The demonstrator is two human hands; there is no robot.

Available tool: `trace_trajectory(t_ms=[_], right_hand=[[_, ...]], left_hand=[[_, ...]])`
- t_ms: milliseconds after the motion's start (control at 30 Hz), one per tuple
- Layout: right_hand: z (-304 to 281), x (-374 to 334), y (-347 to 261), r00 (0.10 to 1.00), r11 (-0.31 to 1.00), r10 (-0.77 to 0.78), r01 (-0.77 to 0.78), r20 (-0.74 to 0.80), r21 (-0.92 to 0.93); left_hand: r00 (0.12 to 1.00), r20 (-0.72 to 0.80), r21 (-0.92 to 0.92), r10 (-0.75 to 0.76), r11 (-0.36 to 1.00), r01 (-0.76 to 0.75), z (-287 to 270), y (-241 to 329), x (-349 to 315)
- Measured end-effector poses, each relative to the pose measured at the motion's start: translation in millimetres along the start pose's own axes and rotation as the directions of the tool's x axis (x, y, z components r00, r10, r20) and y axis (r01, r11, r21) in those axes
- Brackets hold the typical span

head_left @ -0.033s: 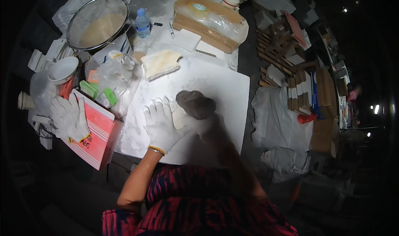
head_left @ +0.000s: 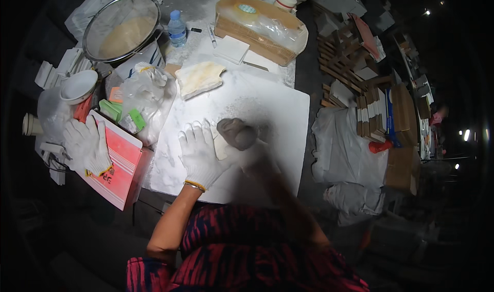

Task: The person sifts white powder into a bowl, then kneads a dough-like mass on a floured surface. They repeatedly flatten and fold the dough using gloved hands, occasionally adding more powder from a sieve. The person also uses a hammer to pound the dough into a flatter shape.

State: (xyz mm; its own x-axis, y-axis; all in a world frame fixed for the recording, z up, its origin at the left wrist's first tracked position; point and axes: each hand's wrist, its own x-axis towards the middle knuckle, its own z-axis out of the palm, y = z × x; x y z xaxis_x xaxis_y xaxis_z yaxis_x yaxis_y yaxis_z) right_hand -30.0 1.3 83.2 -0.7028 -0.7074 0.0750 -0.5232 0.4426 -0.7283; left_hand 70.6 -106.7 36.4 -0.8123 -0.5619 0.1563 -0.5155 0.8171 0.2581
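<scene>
My left hand (head_left: 199,156), in a white knit glove with a yellow cuff, lies with fingers spread on a white slab (head_left: 288,107). Its thumb side is against a flat cream-coloured piece (head_left: 220,142), partly covered by my hands. My right hand (head_left: 257,158), also gloved, is dim and smeared by motion. It grips a dark grey, rounded, hammer-like tool (head_left: 237,132) above the cream piece; the exact kind is unclear. White powder and crumbs lie on the slab around them. Beyond my left hand sits a rough-edged, cream and white stone piece (head_left: 199,79).
Left of the slab are a red-and-white box (head_left: 121,161) with a spare glove (head_left: 87,145), a plastic bag (head_left: 149,94), a white bowl (head_left: 78,85) and a large sieve (head_left: 122,27). A water bottle (head_left: 176,30) and an open carton (head_left: 257,32) stand at the back.
The dark tool in my right hand has tipped and shifted slightly nearer to me. My left hand stays in place.
</scene>
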Motion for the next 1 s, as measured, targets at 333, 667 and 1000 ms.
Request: trace_trajectory(t_ms=[333, 667, 1000], right_hand=[[-36, 24, -25, 0.735, 0.74, 0.486, -0.634, 0.473, 0.225], [12, 10, 19, 0.92, 0.943, 0.276, -0.315, 0.278, 0.106], [-41, 34, -49, 0.72, 0.798, 0.505, -0.599, 0.476, 0.06]], left_hand=[[1.0, -0.02, -0.021, -0.013, 1.0, 0.013, 11, -4, -2], [0.996, -0.086, -0.004, -0.001, 1.0, 0.0, 22, -5, -8], [0.999, -0.038, -0.061, -0.012, 0.998, 0.01, 17, -9, -6]])
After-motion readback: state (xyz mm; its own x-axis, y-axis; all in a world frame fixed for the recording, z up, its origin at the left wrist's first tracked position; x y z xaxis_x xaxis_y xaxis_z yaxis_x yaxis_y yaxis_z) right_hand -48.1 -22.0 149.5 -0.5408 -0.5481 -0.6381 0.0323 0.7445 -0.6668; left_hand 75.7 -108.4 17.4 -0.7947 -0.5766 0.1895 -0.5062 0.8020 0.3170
